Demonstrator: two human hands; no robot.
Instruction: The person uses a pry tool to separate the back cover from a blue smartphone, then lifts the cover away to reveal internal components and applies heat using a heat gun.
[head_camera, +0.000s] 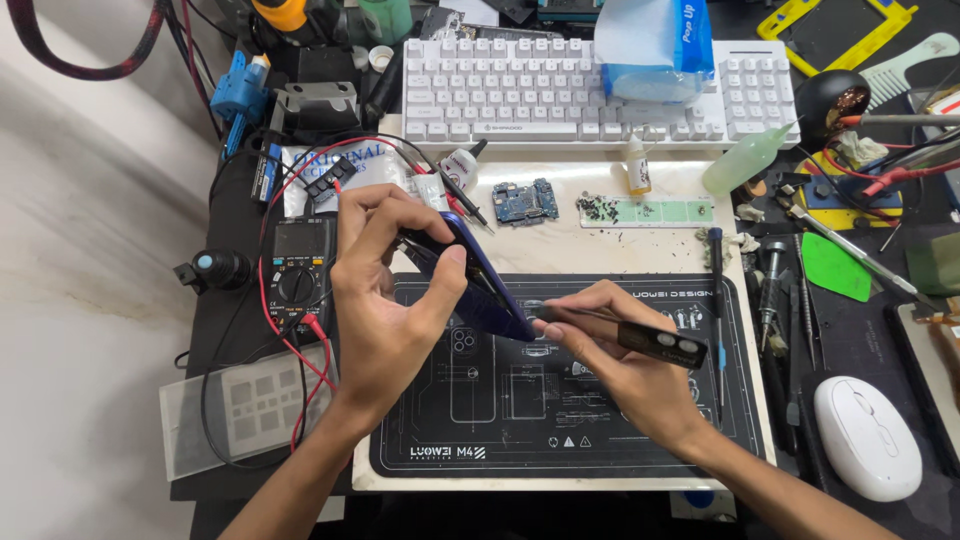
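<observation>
Your left hand (385, 300) fingers grip a blue phone (470, 275) tilted over the black mat (560, 420); right hand (620, 365) pinches black tweezers (625, 335), tip at phone's lower edge. Behind: small yellow-liquid bottle (639, 165), clear squeeze bottle (745, 160), blue-white tissue pack (655, 45) on white keyboard (520, 95)

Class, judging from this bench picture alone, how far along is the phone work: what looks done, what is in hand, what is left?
Done: a small circuit board already lies out on the bench above the black work mat.
In hand: the left hand holds the blue phone tilted on edge, while the right hand puts dark tweezers to its lower end.
Left: the board is not back inside; the screwdriver lies unused.
</observation>
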